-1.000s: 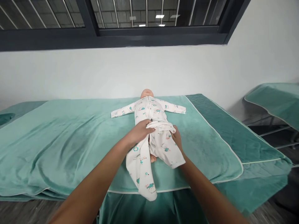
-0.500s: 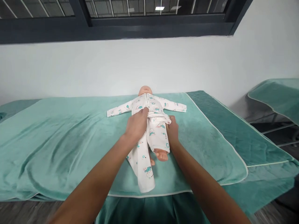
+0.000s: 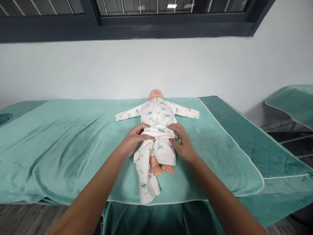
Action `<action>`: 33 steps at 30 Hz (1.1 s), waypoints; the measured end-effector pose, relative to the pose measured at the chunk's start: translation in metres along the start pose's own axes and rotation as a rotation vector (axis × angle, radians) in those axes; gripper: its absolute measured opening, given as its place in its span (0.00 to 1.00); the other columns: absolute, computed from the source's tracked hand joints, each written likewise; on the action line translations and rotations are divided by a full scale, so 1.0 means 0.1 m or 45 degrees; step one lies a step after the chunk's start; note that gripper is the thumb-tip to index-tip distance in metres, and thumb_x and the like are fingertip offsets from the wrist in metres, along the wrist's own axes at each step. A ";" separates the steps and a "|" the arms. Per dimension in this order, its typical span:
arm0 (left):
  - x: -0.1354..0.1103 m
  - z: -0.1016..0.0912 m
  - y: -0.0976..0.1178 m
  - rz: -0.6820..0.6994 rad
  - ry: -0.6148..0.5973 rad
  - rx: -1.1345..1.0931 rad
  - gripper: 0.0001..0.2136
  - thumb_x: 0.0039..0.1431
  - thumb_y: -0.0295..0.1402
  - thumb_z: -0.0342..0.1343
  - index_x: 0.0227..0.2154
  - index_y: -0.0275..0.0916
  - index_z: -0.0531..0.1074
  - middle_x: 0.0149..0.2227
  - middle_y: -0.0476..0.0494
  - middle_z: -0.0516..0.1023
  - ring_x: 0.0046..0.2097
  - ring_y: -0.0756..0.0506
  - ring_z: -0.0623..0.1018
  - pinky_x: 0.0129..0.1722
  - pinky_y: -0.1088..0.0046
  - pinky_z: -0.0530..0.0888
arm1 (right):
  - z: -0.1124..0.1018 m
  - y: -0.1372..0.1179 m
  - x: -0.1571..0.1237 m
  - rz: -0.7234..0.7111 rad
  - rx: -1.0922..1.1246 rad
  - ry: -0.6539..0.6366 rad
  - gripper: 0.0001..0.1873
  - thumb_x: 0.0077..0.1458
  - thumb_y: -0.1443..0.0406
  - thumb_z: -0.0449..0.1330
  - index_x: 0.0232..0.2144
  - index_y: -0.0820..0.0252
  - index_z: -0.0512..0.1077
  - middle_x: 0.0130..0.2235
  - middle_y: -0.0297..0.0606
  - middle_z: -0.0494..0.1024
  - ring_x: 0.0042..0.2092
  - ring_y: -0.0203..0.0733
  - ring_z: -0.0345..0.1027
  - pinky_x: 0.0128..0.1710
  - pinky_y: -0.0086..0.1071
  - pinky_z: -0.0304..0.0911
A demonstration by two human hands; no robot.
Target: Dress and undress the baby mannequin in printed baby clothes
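Observation:
A baby doll (image 3: 156,94) lies on its back, head toward the wall, arms stretched sideways. It wears a white printed long-sleeved top (image 3: 156,112). White printed pants (image 3: 167,152) cover its leg on the right; the other pant leg (image 3: 144,176) lies loose at the left, beside the bare foot. My left hand (image 3: 135,138) pinches gathered cloth at the left of the doll's waist between thumb and fingers. On the opposite side my right hand (image 3: 181,142) grips the same bunched cloth. Whether top hem or waistband is in each hand is hard to separate.
A green velvety blanket (image 3: 73,147) with pale piping covers the bed, wrinkled at the left. Darker green bedding (image 3: 244,137) shows at the right. Behind stands a white wall (image 3: 122,68) below a dark window frame (image 3: 171,27). Another green-covered surface (image 3: 293,101) is at far right.
My left hand has moved down and left to the waist side. The cloth is now bunched across the waist. The doll's left-hand foot shows more, and the loose pant leg has crumpled.

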State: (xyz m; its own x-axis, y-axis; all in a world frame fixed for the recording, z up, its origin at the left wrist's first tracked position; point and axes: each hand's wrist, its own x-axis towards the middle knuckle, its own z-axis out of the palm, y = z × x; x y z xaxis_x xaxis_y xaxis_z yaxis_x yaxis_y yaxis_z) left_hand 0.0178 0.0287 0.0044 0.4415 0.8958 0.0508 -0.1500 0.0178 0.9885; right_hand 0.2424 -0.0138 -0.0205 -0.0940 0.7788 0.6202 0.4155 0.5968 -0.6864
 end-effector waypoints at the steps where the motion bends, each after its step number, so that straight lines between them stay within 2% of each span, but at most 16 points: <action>1: -0.01 0.01 0.01 0.001 0.001 -0.045 0.12 0.42 0.32 0.67 0.28 0.38 0.70 0.32 0.51 0.72 0.35 0.49 0.70 0.35 0.75 0.65 | -0.02 -0.09 0.06 0.034 0.000 -0.122 0.15 0.59 0.61 0.58 0.49 0.53 0.70 0.51 0.43 0.74 0.54 0.50 0.65 0.56 0.45 0.58; 4: 0.00 0.12 0.04 0.057 0.081 -0.156 0.12 0.43 0.33 0.67 0.27 0.38 0.69 0.28 0.53 0.70 0.31 0.51 0.69 0.31 0.76 0.64 | 0.01 -0.34 0.29 0.248 -0.067 -0.440 0.15 0.57 0.55 0.62 0.44 0.54 0.73 0.45 0.38 0.77 0.46 0.47 0.69 0.48 0.41 0.61; 6: 0.02 0.19 0.06 0.107 0.132 -0.212 0.12 0.44 0.33 0.67 0.28 0.38 0.69 0.27 0.54 0.70 0.29 0.52 0.68 0.31 0.77 0.64 | 0.07 -0.44 0.43 0.369 -0.074 -0.509 0.15 0.55 0.52 0.64 0.38 0.56 0.74 0.38 0.35 0.77 0.41 0.44 0.68 0.43 0.37 0.61; 8: 0.03 0.23 0.09 0.126 0.126 -0.235 0.12 0.44 0.33 0.68 0.28 0.38 0.70 0.27 0.54 0.71 0.29 0.52 0.69 0.31 0.77 0.65 | 0.11 -0.47 0.50 0.425 -0.007 -0.473 0.15 0.54 0.53 0.64 0.34 0.58 0.75 0.36 0.34 0.76 0.39 0.42 0.67 0.40 0.35 0.60; 11: -0.01 0.20 0.11 0.088 0.042 -0.179 0.14 0.46 0.36 0.69 0.28 0.37 0.69 0.27 0.53 0.71 0.29 0.52 0.69 0.31 0.77 0.64 | 0.11 -0.44 0.51 0.477 0.194 -0.410 0.12 0.53 0.56 0.63 0.34 0.59 0.76 0.37 0.33 0.75 0.39 0.40 0.67 0.39 0.32 0.60; 14: -0.06 0.15 0.11 0.015 -0.040 -0.032 0.15 0.48 0.41 0.69 0.29 0.37 0.70 0.27 0.53 0.70 0.29 0.53 0.68 0.29 0.78 0.62 | 0.05 -0.40 0.49 0.602 0.379 -0.361 0.09 0.50 0.60 0.62 0.31 0.60 0.75 0.30 0.30 0.72 0.32 0.36 0.64 0.32 0.30 0.58; 16: -0.08 0.14 0.11 0.028 -0.030 0.042 0.16 0.50 0.43 0.68 0.30 0.37 0.70 0.28 0.53 0.71 0.29 0.52 0.68 0.29 0.77 0.63 | 0.04 -0.40 0.49 0.686 0.456 -0.332 0.08 0.48 0.60 0.63 0.27 0.59 0.71 0.26 0.28 0.69 0.28 0.34 0.61 0.28 0.28 0.56; 21: 0.04 0.23 0.14 0.178 0.065 0.042 0.16 0.52 0.44 0.66 0.28 0.39 0.67 0.27 0.51 0.74 0.30 0.49 0.72 0.32 0.72 0.68 | 0.10 -0.45 0.50 0.669 0.509 -0.494 0.14 0.48 0.57 0.67 0.33 0.58 0.71 0.28 0.31 0.76 0.29 0.36 0.64 0.27 0.28 0.57; 24: 0.13 0.28 0.15 0.179 0.128 0.076 0.16 0.51 0.44 0.66 0.27 0.39 0.67 0.27 0.51 0.73 0.29 0.50 0.71 0.30 0.72 0.67 | 0.16 -0.44 0.49 0.670 0.414 -0.549 0.15 0.47 0.55 0.69 0.26 0.59 0.71 0.23 0.30 0.72 0.27 0.35 0.62 0.27 0.30 0.57; 26: 0.15 0.27 0.16 0.146 0.116 0.086 0.17 0.51 0.45 0.66 0.26 0.40 0.66 0.26 0.52 0.70 0.27 0.51 0.69 0.29 0.73 0.65 | 0.18 -0.41 0.47 0.722 0.397 -0.502 0.16 0.46 0.54 0.70 0.25 0.60 0.72 0.23 0.31 0.72 0.28 0.36 0.64 0.29 0.31 0.59; 29: 0.10 0.18 0.17 0.128 0.030 0.212 0.17 0.54 0.47 0.64 0.28 0.39 0.66 0.26 0.54 0.66 0.27 0.52 0.65 0.27 0.74 0.60 | 0.19 -0.34 0.46 0.776 0.540 -0.358 0.16 0.47 0.54 0.69 0.33 0.60 0.77 0.32 0.34 0.78 0.33 0.40 0.69 0.36 0.34 0.64; 31: 0.05 0.11 0.16 0.111 -0.071 0.338 0.16 0.54 0.47 0.64 0.31 0.39 0.69 0.29 0.53 0.68 0.29 0.51 0.66 0.29 0.75 0.61 | 0.20 -0.29 0.45 0.784 0.657 -0.283 0.18 0.48 0.54 0.68 0.37 0.59 0.77 0.36 0.35 0.79 0.36 0.41 0.70 0.38 0.34 0.65; 33: 0.02 0.06 0.14 0.079 -0.151 0.375 0.16 0.52 0.44 0.66 0.35 0.39 0.70 0.32 0.52 0.70 0.33 0.50 0.68 0.32 0.75 0.63 | 0.23 -0.25 0.45 0.798 0.714 -0.217 0.18 0.49 0.53 0.68 0.37 0.58 0.76 0.34 0.34 0.78 0.34 0.40 0.70 0.35 0.33 0.65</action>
State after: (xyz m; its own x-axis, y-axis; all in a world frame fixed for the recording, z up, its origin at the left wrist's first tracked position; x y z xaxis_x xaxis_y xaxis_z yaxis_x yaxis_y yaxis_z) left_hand 0.0217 0.0277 0.0196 0.5423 0.8328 0.1111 0.0752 -0.1799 0.9808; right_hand 0.2065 0.0106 0.0160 -0.1500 0.9883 0.0291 -0.0686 0.0190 -0.9975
